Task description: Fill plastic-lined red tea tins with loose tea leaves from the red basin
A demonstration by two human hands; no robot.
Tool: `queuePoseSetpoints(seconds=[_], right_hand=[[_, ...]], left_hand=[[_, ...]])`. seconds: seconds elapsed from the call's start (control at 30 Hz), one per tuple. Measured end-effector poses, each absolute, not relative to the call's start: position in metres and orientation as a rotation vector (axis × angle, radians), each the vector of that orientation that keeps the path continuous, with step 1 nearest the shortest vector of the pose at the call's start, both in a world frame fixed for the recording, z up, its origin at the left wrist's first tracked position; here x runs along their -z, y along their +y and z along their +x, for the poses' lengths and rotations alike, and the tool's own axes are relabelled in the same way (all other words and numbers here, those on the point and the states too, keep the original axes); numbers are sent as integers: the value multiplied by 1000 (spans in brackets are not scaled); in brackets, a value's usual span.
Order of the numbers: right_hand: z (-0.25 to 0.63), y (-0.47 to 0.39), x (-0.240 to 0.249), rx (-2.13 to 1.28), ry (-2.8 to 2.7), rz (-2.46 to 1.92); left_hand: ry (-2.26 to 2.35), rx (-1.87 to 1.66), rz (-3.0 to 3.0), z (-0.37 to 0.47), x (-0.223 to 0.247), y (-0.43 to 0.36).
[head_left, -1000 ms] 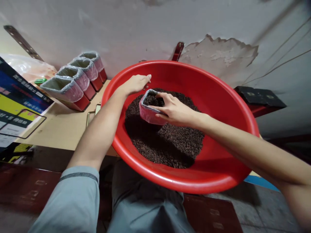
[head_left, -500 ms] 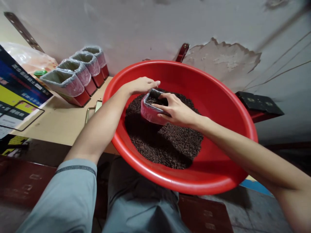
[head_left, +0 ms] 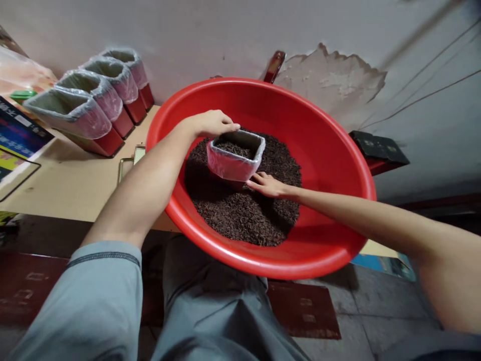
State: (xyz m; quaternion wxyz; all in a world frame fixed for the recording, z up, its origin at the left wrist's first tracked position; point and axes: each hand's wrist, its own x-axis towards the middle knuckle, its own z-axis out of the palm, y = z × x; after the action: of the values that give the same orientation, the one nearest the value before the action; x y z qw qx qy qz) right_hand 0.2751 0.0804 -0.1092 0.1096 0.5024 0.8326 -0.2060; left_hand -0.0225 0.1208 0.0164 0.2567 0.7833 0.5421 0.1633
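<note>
A red rectangular container (head_left: 231, 163) lined with a clear plastic bag stands in a big red basin (head_left: 330, 165), partly filled with dark brown bits. My left hand (head_left: 214, 123) holds its far left rim, the thumb along the edge and the other fingers hidden behind. Around the container lie loose dark brown bits (head_left: 240, 220), like dry tea leaves or coarse grains. My right hand (head_left: 268, 185) is low in the basin, fingers outstretched on the loose bits, close against the container's near right side. Nothing is seen gripped in it.
Several similar bag-lined red containers (head_left: 105, 138) stand in a row on the tan board (head_left: 48, 195) at left, near a printed box (head_left: 18, 135). A peeling wall rises behind the basin. A black-topped object (head_left: 378, 148) sits right of the basin.
My right hand has come out of the container's mouth and down to the bits at its near right side. My left hand stays at the rim. The view has shifted slightly.
</note>
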Motion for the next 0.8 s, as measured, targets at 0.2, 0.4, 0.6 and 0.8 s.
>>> queuePoseSetpoints(seconds=[0.2, 0.4, 0.6, 0.8], right_hand=[[270, 42, 80, 689, 2437, 1219], [267, 14, 70, 845, 2450, 1013], [262, 9, 73, 851, 2588, 1000], [254, 15, 48, 1112, 2665, 1074]], left_hand=[[1507, -399, 2132, -19, -10, 127], [1450, -428, 2100, -17, -5, 126], [1444, -429, 2092, -20, -4, 127], [1448, -403, 2168, -21, -7, 124]])
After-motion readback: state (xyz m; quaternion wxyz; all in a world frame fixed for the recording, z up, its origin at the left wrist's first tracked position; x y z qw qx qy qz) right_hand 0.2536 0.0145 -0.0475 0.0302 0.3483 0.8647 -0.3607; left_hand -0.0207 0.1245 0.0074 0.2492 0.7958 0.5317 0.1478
